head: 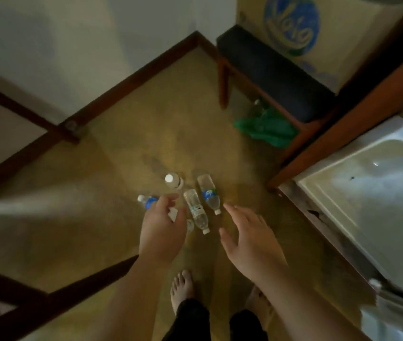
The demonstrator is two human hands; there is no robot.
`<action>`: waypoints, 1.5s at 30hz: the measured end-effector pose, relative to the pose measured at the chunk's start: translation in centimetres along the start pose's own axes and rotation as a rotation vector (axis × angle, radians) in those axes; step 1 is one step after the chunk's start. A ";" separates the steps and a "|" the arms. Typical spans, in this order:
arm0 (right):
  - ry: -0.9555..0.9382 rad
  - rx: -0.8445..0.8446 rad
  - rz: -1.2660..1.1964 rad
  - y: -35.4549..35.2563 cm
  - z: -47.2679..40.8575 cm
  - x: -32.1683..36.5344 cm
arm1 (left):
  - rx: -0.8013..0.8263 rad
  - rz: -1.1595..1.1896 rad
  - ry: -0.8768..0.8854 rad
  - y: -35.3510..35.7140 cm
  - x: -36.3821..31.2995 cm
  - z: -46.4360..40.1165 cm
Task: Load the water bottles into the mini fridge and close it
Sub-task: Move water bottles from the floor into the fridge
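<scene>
Both hands, left hand and right hand, hang open and empty over the bottles on the floor; they look light, smooth and squashy, so grab the middle.

No sleeves are worn on the forearms; black trousers are seen at the lower frame, and the feet are bare

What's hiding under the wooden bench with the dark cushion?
Under the bench lies a crumpled green cloth or bag with a clear bottle beside it. Anything farther back is hidden by the seat.
</scene>
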State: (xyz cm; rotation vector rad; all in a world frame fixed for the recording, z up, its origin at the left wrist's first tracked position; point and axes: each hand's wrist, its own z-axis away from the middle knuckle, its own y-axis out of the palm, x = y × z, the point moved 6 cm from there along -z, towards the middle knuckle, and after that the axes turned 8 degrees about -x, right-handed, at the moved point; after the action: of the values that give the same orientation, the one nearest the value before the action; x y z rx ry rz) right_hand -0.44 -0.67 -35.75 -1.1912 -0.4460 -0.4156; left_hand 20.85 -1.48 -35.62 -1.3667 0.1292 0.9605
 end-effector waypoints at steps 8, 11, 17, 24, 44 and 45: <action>-0.001 0.194 0.056 13.6 -4.6 -2.0 | 0.226 -0.125 -0.131 8.1 11.8 -2.0; 0.036 0.239 0.055 19.6 -6.6 -3.9 | 0.301 -0.197 -0.137 11.4 15.7 -4.2; 0.248 0.240 0.199 30.2 -10.0 -8.7 | 0.350 -0.349 -0.109 17.6 21.5 -7.8; 0.345 0.149 0.157 38.6 -12.4 -12.7 | 0.152 -0.287 0.057 20.2 22.3 -8.4; 0.153 -0.072 0.109 27.7 -10.1 -10.3 | 0.065 -0.230 0.089 12.1 13.5 -2.2; 0.091 -0.099 0.100 26.0 -9.3 -10.0 | 0.054 -0.214 0.091 11.4 12.5 -1.7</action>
State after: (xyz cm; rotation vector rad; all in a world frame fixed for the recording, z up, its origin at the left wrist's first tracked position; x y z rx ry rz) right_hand 5.98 -0.48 -64.42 -1.2793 -0.2887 -0.4068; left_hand 22.23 2.20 -52.20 -1.3450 0.0757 0.7118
